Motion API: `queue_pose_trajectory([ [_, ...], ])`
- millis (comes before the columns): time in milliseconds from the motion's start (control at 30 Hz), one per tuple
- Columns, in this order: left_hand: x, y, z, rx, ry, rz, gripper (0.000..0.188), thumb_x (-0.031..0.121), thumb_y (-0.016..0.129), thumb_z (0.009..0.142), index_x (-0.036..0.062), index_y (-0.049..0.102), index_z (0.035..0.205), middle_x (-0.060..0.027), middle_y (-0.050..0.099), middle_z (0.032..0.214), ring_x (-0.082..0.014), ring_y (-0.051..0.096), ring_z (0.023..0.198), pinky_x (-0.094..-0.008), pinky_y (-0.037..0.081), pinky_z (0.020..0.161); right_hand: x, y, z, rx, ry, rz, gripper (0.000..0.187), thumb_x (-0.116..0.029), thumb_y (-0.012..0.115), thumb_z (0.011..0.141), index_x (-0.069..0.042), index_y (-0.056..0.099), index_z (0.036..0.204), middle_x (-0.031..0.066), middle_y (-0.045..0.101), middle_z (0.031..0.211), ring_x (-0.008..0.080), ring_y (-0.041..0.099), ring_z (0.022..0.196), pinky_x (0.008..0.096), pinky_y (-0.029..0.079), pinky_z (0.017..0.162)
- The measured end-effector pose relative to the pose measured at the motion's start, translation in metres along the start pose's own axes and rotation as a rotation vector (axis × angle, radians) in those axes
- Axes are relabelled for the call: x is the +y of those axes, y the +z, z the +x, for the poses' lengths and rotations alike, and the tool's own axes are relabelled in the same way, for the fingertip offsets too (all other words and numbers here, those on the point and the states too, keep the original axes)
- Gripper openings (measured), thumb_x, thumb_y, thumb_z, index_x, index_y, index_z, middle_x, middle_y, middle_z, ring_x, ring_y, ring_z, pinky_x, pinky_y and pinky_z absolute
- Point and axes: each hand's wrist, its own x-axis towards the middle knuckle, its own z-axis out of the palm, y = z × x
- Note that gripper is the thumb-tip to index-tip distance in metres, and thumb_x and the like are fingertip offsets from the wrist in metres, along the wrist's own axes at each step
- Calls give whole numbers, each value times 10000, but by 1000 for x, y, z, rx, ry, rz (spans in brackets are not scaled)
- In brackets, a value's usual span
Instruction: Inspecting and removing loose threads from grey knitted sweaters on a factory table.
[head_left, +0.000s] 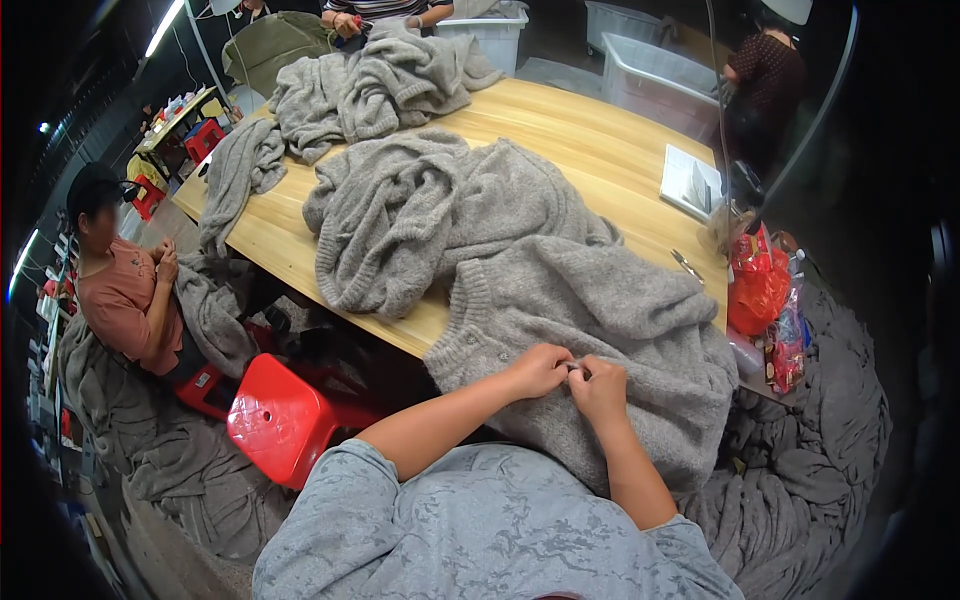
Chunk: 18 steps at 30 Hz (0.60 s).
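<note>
A: So what are the hands up to?

B: Both are working on a heathered grey-brown knit garment with a ribbed edge and small round buttons. It's lying on the near end of a pale yellow wood-grain table, with its lower part sagging over the table's near edge toward the wearer.

A: Fingers apart or together?

B: Together. The bare left hand is pinching a small fold of the knit, thumb against fingers, and the bare right hand is clamping the same bit just beside it. Can't tell exactly what's sitting between the fingertips, they're covering it.

A: Anything else around?

B: A heap of matching grey-brown knitwear is sprawling across the middle of the table. Small metal snips are lying near the table's right edge, with a white paper pad sitting farther up that side. A shiny red plastic bag is bulging just beyond the right edge.

A: And off the left side of the table?

B: A glossy red plastic stool is standing there, and past it a co-worker in a salmon T-shirt is sitting with more grey knit.
</note>
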Motion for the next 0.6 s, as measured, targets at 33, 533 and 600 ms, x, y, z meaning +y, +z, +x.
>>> queue_pose_trajectory([
  [33, 4, -1, 0, -6, -6, -3, 188, 104, 523, 729, -13, 622, 839, -204, 617, 759, -336, 597, 698, -394, 456, 629, 0, 1, 1, 13, 74, 88, 93, -96, 565, 646, -10, 570, 609, 182, 548, 552, 335, 545, 482, 414, 427, 471],
  [533, 6, 2, -1, 23, 223, 344, 80, 69, 524, 703, -9, 543, 693, -208, 570, 697, -388, 565, 690, -454, 444, 618, 25, -15, 15, -371, 78, 214, 131, -79, 552, 677, 3, 610, 761, 154, 593, 649, 249, 571, 553, 337, 436, 538],
  [600, 5, -2, 1, -3, 205, 349, 80, 69, 527, 702, -10, 543, 695, -206, 572, 701, -386, 567, 695, -454, 444, 618, 27, -13, 15, -364, 25, 198, 134, -77, 553, 683, 4, 612, 771, 155, 595, 655, 241, 569, 552, 331, 434, 536],
])
